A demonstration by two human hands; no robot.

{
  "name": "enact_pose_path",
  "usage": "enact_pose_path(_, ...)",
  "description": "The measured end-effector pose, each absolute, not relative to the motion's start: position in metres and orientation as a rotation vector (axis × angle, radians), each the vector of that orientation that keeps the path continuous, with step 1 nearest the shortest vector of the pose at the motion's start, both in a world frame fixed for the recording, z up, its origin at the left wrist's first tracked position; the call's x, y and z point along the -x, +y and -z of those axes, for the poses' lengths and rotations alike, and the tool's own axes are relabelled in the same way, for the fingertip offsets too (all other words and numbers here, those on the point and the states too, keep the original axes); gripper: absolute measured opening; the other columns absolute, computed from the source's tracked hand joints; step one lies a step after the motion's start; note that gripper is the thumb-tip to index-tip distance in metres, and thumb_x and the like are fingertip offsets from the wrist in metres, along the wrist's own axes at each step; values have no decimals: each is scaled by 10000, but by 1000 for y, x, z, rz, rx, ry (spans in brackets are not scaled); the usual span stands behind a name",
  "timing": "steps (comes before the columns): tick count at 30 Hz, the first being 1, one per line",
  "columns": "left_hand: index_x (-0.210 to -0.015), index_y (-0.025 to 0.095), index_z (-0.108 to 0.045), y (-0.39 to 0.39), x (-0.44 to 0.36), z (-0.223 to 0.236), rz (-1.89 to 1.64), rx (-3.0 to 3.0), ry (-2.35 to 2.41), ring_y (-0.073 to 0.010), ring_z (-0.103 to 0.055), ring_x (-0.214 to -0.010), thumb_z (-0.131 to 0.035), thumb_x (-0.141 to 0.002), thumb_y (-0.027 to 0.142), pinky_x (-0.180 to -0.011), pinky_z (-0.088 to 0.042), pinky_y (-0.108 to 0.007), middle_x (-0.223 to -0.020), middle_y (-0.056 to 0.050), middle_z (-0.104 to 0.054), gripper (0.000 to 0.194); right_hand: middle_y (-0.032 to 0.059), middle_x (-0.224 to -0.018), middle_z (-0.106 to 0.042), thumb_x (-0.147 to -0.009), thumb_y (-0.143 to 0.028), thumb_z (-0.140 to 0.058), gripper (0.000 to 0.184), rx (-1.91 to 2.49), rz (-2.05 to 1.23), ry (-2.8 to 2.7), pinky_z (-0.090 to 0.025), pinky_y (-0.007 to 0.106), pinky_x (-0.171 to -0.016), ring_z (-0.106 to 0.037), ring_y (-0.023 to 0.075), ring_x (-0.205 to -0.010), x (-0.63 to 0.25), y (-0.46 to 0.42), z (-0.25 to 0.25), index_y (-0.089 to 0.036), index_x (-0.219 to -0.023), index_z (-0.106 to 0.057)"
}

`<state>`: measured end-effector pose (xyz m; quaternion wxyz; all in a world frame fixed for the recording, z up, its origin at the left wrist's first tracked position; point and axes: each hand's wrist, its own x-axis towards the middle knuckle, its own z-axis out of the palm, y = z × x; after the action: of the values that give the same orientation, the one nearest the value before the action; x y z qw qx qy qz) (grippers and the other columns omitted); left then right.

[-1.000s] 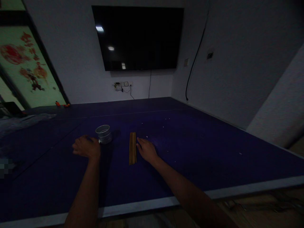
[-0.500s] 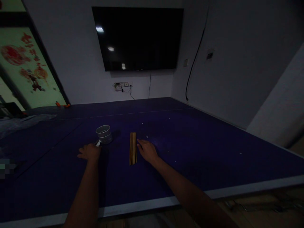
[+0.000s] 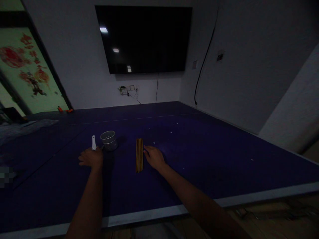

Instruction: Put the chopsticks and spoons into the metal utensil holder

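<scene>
My left hand (image 3: pixel 91 157) is closed on a white spoon (image 3: pixel 94 143); only its handle stands up above the fingers, and the bowl is hidden in the hand. Just right of it a round metal mesh holder (image 3: pixel 109 140) stands upright on the purple tabletop (image 3: pixel 211 149). A flat row of several wooden chopsticks (image 3: pixel 139 155) lies side by side, pointing away from me. Along their right side rests my right hand (image 3: pixel 154 157), fingers loosely bent and apart, fingertips at the edge of the row, with nothing seen in its grasp.
White scraps (image 3: pixel 154 143) dot the tabletop behind and right of my right hand. Crumpled clear plastic (image 3: pixel 32 126) lies at the far left, and orange-handled objects (image 3: pixel 69 110) by the back wall. A large television (image 3: pixel 147 39) hangs above. The table's pale front edge (image 3: pixel 144 212) runs near me.
My left hand has shifted slightly left, away from the mesh holder. The spoon's handle has swung from leaning right to nearly upright. My right hand and the chopsticks look the same.
</scene>
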<state>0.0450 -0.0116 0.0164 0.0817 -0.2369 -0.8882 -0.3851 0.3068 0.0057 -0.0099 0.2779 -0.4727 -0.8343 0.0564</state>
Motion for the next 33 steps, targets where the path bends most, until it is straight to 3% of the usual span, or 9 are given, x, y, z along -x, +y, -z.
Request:
enact_pose_path(6,-1137,83,-452,-15,-56,-26,1567,708,-1921,-292,-420,-1099,-393,-843,381,-932,-293,-485,-1134,-177,-503,422,66,-1150,-595,-890,-250,-372,352,1256,-150,-2201,-402,288,-893,-545,175,-1049,-306,6,9,-196,-1200,-529)
enact_pose_path(16,-1100,161,-515,-4,-154,-2,1229,1974,-1263,-205,-520,-988,-462,-845,314,-859,-418,-353,-1026,-103,-597,302,56,-1100,-627,-923,-293,-311,369,1073,-196,-2070,-430,271,-847,-573,160,-989,-307,1,5,-212,-1225,-508)
enact_pose_path(21,-1099,166,-544,-2,-165,11,1268,2188,-1270,-201,-556,-925,-470,-838,315,-813,-453,-351,-989,-100,-629,310,46,-1024,-665,-923,-289,-315,342,1051,-317,-2008,-449,266,-800,-613,164,-911,-308,4,8,-222,-1128,-580)
enact_pose_path(24,-1002,171,-599,-3,-164,9,1405,2268,-1366,-191,-576,-870,-490,-818,335,-798,-454,-339,-934,-84,-647,269,51,-1041,-661,-915,-304,-339,333,1052,-330,-1984,-450,281,-824,-609,171,-940,-307,6,10,-223,-1121,-589)
enact_pose_path(29,-768,162,-628,-2,-171,3,1933,2311,-1746,-126,-563,-632,-515,-768,444,-598,-438,-231,-693,-17,-630,304,71,-1165,-598,-902,-314,-363,380,990,-269,-1968,-427,322,-911,-550,176,-1066,-307,4,11,-207,-1239,-502)
enact_pose_path(33,-702,144,-603,0,-174,3,2453,2256,-1905,-90,-503,-536,-576,-686,519,-521,-390,-195,-601,13,-580,377,62,-1301,-487,-852,-296,-463,476,865,-260,-2016,-388,340,-976,-467,169,-1170,-306,4,13,-227,-1318,-400)
